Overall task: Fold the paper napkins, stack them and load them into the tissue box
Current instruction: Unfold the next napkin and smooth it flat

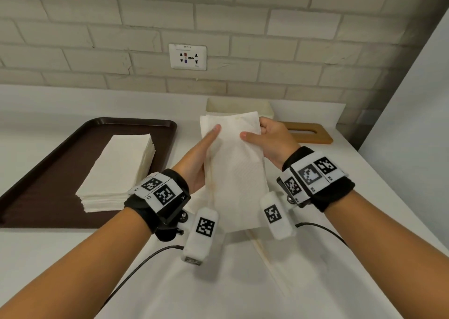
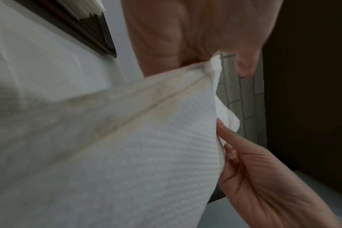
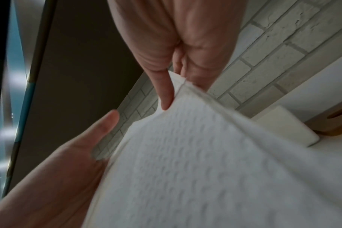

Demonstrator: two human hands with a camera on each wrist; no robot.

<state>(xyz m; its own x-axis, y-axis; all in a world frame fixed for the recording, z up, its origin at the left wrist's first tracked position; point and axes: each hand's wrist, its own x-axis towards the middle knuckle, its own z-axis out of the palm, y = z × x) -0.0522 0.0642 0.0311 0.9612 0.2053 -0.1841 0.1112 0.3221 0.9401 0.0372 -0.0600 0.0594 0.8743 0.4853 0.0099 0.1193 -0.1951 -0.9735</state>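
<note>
Folded napkins (image 1: 234,170) between both hands, long edges pinched, above bare counter (image 1: 315,258).

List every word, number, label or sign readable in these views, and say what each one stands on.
No text can be read for certain.
Socket plate: small print along its top edge and bottom right corner, too small to read.
Left wristband: square coded markers with tiny characters beside them, too small to read.
Right wristband: the same kind of markers and tiny characters, unreadable.
Napkin, tray, box, lid: no writing visible.
</note>
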